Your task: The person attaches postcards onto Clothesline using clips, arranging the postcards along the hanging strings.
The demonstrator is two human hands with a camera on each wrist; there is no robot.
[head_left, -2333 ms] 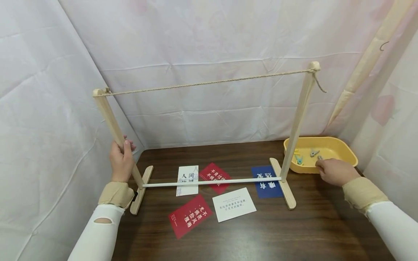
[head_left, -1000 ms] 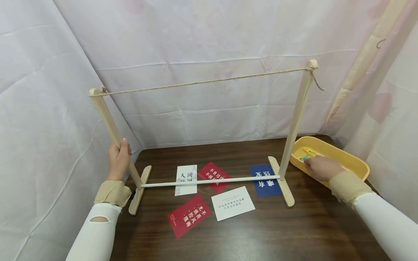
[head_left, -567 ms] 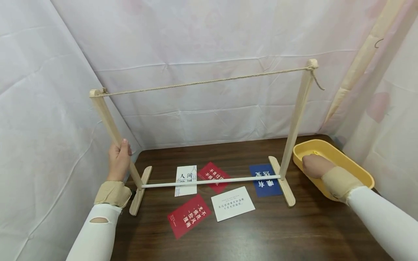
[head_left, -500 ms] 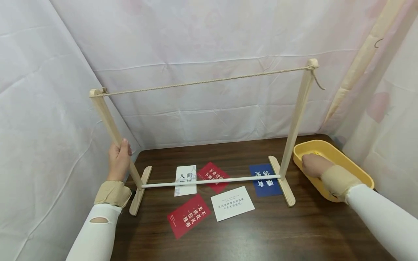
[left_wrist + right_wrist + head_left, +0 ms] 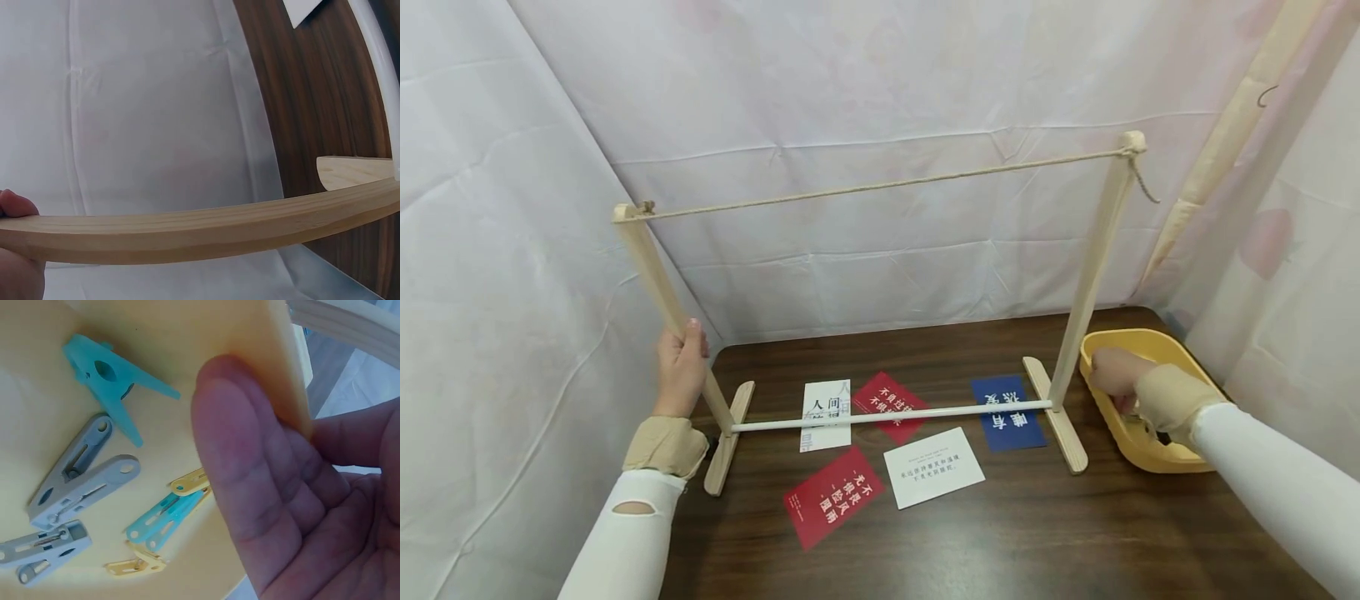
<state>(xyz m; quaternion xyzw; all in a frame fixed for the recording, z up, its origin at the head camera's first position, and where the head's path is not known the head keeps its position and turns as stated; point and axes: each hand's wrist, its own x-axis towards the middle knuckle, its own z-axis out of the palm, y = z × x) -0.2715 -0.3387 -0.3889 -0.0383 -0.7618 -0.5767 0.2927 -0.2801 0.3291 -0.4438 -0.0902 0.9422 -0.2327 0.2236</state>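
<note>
My left hand (image 5: 681, 371) grips the left post (image 5: 651, 271) of a wooden drying rack, part way up. In the left wrist view the thumb and a finger wrap this post (image 5: 187, 240). At the right, my right hand (image 5: 1120, 371) holds the near-left wall of a yellow plastic basin (image 5: 1150, 340). The right wrist view shows its fingers (image 5: 234, 444) inside that wall and the thumb outside. Lying in the basin beside those fingers are teal (image 5: 119, 384), grey (image 5: 87, 494) and yellow clothespins (image 5: 134, 565).
A twine line (image 5: 880, 188) runs between the post tops, and a white rod (image 5: 917, 414) joins the feet. Around the rod lie white (image 5: 934, 468), red (image 5: 835, 497) and blue cards (image 5: 1011, 433) on the dark wood table (image 5: 970, 550). White cloth (image 5: 850, 83) hangs behind.
My right hand has gone from among the clothespins to the basin's wall, and the basin has turned and come nearer. The rack has shifted slightly right with my left hand on it.
</note>
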